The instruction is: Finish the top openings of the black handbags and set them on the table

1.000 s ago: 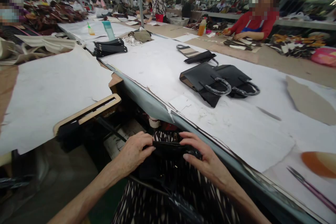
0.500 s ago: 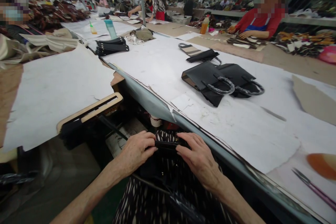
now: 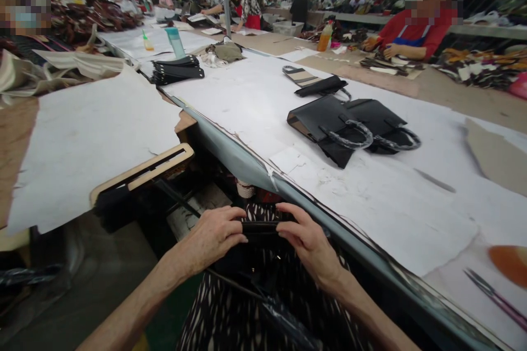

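Observation:
A black bag lies across my lap, over a black-and-white patterned garment. Its upper edge runs level between my two hands. My left hand pinches that edge at its left end, thumb below and fingers above. On the other end, my right hand grips the edge between thumb and fingers. A plastic-wrapped handle hangs toward my knees. Much of the bag blends into the dark clothing, so its full outline is hard to make out.
Black bags with wrapped handles lie on the white-covered table. Pink-handled snips rest near the right edge. A slotted wooden board juts out at left. Across the table sits a person in red; stacked black pieces lie farther back.
My right hand's fingers have shifted slightly on the bag's edge, with the index finger raised and more arched. My left hand keeps its hold. The view has moved a little.

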Action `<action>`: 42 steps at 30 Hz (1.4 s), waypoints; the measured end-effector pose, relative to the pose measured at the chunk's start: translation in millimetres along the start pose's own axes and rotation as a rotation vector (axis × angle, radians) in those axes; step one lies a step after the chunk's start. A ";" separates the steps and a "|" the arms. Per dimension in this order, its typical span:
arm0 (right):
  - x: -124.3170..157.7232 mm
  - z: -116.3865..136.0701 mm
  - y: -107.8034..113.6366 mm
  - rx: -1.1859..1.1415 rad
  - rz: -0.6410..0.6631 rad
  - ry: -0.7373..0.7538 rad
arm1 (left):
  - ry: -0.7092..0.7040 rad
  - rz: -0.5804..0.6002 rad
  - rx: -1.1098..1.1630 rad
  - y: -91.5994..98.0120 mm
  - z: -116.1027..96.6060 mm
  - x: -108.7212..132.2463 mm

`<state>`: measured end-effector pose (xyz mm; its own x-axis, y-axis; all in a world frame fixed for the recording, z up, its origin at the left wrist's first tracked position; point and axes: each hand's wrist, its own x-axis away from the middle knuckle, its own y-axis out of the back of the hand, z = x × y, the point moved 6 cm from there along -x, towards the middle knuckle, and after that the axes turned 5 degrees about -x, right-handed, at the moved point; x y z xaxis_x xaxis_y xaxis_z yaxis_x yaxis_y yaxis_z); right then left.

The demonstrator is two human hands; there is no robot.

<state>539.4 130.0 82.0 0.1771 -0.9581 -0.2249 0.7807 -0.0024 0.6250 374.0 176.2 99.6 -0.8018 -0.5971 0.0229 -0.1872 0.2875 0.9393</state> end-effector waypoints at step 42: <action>5.2 3.2 -5.4 0.116 -0.044 0.237 | -0.121 0.030 0.099 -0.3 -8.9 -1.3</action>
<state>534.2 124.1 79.8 0.2908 -0.8628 -0.4135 0.7188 -0.0882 0.6896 380.2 170.2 102.4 -0.8692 -0.4944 0.0033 -0.2128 0.3801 0.9002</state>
